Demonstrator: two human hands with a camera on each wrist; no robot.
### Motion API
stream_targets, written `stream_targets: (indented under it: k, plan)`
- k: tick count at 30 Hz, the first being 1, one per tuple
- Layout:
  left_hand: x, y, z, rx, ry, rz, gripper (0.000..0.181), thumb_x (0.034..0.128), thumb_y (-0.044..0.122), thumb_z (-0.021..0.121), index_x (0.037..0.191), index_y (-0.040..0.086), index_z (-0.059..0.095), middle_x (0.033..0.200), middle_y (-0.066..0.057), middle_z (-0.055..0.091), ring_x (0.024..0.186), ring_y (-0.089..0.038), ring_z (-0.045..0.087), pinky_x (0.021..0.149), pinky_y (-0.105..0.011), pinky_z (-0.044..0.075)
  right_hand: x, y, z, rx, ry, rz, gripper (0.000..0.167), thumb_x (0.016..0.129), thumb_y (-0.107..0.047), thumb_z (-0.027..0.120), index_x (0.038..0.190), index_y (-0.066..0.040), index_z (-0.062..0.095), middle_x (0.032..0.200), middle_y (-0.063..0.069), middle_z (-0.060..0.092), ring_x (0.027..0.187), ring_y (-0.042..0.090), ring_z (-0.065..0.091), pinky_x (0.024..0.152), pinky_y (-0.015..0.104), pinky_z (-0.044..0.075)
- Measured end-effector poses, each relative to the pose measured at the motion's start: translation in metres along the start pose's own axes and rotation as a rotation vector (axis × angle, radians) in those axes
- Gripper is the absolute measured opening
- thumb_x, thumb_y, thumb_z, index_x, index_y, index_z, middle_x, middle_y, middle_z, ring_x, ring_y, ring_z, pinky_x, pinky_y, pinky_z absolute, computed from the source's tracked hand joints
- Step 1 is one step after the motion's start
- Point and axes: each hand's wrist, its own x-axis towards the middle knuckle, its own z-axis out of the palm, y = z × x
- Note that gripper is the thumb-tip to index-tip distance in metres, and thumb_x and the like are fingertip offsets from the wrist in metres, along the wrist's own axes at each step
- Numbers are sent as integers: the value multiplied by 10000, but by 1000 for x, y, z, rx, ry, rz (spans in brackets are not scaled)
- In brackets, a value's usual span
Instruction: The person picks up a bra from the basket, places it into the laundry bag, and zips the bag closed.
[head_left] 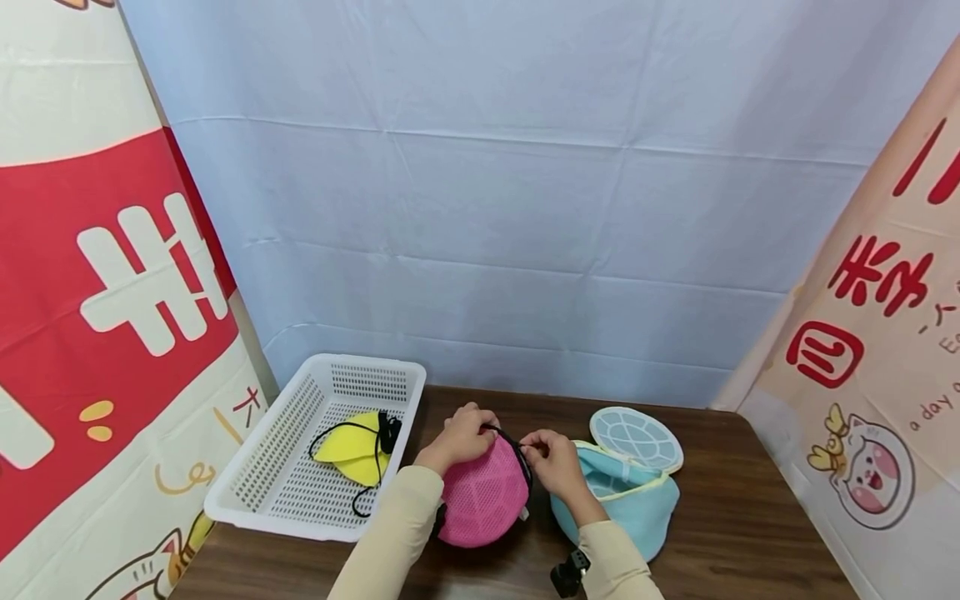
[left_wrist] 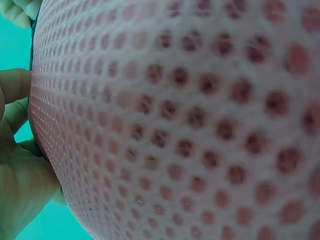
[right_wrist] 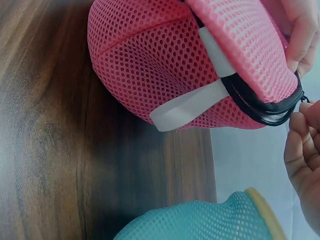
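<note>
Under your hands sits a rounded bag of pink mesh [head_left: 480, 504], resting on the dark wood-grained worktop [head_left: 720, 525], between the white basket [head_left: 378, 364] and the turquoise bag [head_left: 651, 512]. Its fabric is thick and soft-looking, pierced all over with small round holes, and a seam curves across its bulging side. A black zip [right_wrist: 257, 112] edges its rim, and a smooth, whitish tape loop [right_wrist: 185, 107] sticks out near one end of that zip.

With your left hand [head_left: 467, 435] you grip the bag's upper edge, fingers bent over the mesh beside the zip. With your right hand [head_left: 557, 467] you pinch the small dark zip pull [right_wrist: 305, 99] between your fingers at the rim's far end.

To your right, the turquoise bag is of similar mesh, piped in pale yellow along its gaping mouth; its round lid [head_left: 636, 435] leans back, showing a pale blue disc divided by white lines. To your left, the basket is white, rectangular and rigid, its walls and floor slotted. In it lie a flat, bright yellow piece [head_left: 348, 450] with pointed ends and a looping black cord [head_left: 389, 435].
</note>
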Motion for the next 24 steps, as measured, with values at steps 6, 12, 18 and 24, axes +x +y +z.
stream_targets:
  k: [6,12,18,24]
  plan:
    - [-3,-4,0,-36,0,5,87,860,126,587,831,174,653,817,45,484,831,-163,471,712,-408,363,-4,0,-2,-32,-1,-15,106,797,41,680,779,-61,662,691,-26,575,582,95,498,514,249,424]
    - [-6,-15,1,-95,60,9,92,854,84,583,838,128,661,809,32,506,779,-137,465,692,-299,407,-8,5,-4,-45,-4,-21,114,808,22,679,770,-83,656,698,-35,561,590,88,477,517,252,408]
    - [-9,-17,0,-124,94,-15,80,866,90,579,853,116,653,840,3,534,812,-167,491,707,-327,416,-11,9,-5,-45,-4,-21,118,807,34,677,779,-79,658,695,-34,574,586,87,480,521,248,411]
    - [-10,-17,0,-164,133,-92,83,881,95,570,877,105,653,876,-20,544,862,-198,506,725,-362,422,-11,10,-5,-25,6,-27,115,808,49,666,787,-64,660,697,-26,589,580,84,504,513,230,418]
